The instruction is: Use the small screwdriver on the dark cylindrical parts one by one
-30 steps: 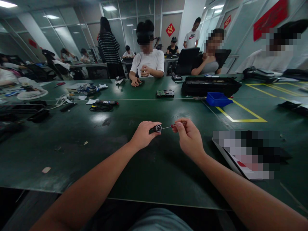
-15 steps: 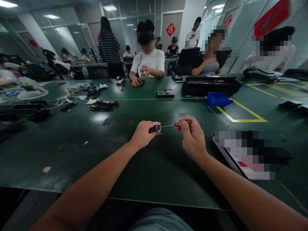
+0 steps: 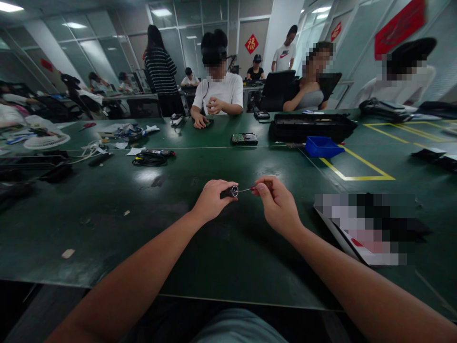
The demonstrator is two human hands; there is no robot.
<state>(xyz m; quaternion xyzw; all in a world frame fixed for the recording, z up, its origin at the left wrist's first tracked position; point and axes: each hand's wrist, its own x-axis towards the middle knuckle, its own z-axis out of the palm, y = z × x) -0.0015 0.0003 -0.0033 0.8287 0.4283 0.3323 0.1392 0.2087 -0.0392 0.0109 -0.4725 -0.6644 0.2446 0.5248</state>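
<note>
My left hand [image 3: 211, 200] is closed round a small black cylinder with a silver end [image 3: 233, 191], held just above the green table [image 3: 143, 224]. My right hand [image 3: 276, 206] pinches a thin screwdriver with a red handle [image 3: 254, 188]. Its metal tip points left and reaches the cylinder's silver face. Both hands are close together at the table's middle.
A blue bin [image 3: 322, 146] and a long black case [image 3: 312, 126] lie at the far right, inside and beside yellow floor-tape lines. A circuit board [image 3: 244, 138], black cables [image 3: 150, 157] and clutter lie further back. A blurred item [image 3: 364, 228] lies at right. Several people sit opposite.
My right hand moved slightly right and up, then came back left, so the screwdriver's tip is closer in to the cylinder. My left hand stays almost still.
</note>
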